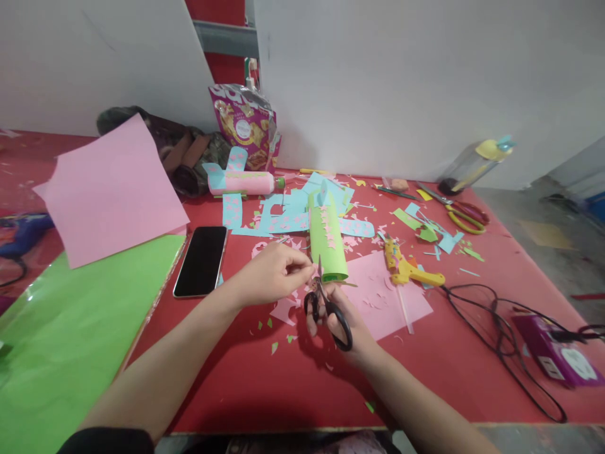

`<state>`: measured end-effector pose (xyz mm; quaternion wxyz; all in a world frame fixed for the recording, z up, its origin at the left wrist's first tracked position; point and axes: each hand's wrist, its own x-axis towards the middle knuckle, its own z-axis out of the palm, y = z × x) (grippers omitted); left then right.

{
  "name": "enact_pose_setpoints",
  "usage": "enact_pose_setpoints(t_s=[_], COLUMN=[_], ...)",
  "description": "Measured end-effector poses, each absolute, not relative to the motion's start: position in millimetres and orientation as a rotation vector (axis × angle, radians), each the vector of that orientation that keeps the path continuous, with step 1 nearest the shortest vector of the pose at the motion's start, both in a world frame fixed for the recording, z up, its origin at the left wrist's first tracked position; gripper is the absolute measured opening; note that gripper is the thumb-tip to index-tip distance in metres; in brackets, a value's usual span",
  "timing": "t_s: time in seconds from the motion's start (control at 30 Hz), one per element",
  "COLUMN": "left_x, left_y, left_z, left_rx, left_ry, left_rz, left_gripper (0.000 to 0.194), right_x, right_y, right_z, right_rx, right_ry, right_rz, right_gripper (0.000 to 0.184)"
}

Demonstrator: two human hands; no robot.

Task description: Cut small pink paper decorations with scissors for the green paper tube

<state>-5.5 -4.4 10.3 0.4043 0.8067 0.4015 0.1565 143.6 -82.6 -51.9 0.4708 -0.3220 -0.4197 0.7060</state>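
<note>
1. Black-handled scissors (328, 309) sit centre frame, just below middle, over the red table (293, 378). Long axis near vertical in the picture: blade tips point up toward the far edge, handle loops toward the camera.
2. Blades look almost closed, tips just beside the lower end of the green paper tube (327, 243). That tube lies on the table with its long axis running away from the camera, pink cut-outs along it.
3. Right hand (343, 318): grip clenched through the scissor loops, fingers curled round the handles.
4. Left hand (274, 271): fingers pinched together at the blade tips, grasping something small; the piece is too small to make out.
5. Under the hands: pink sheet (392, 296) and paper scraps.
6. Nearby: phone (201, 260) left of centre, yellow glue gun (406, 268) right of the tube.
7. Hidden: right palm is covered by the handles; both forearms cut off at the bottom edge.
</note>
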Motion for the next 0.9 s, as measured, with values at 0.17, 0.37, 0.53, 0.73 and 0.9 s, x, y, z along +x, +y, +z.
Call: enact_pose_setpoints(t_s=[0.17,0.37,0.53,0.73,0.9], left_x=[-0.5,6.4,13.1,19.5,25.3], left_y=[-8.1,-12.4,-18.4,-24.1,-30.4], left_z=[8.9,1.2,-2.9,-6.5,-5.5], left_rx=[1.981,1.951,1.917,1.851,1.783], left_ry=[1.047,1.090,1.156,1.222,1.225], left_rz=[0.455,0.562,0.644,0.750,0.829], left_gripper=[0.029,0.030,0.030,0.030,0.033], right_x=[143.7,144.0,144.0,144.1,143.7], right_y=[-83.6,-83.3,-84.0,-84.2,-84.8], right_z=[-55.5,-59.6,-59.5,-57.5,-59.5], right_rx=[-0.778,-0.833,-0.866,-0.926,-0.903], right_ry=[-0.994,-0.983,-0.973,-1.042,-1.051], right_rz=[1.707,1.648,1.617,1.556,1.534], right_gripper=[0.035,0.037,0.036,0.037,0.034])
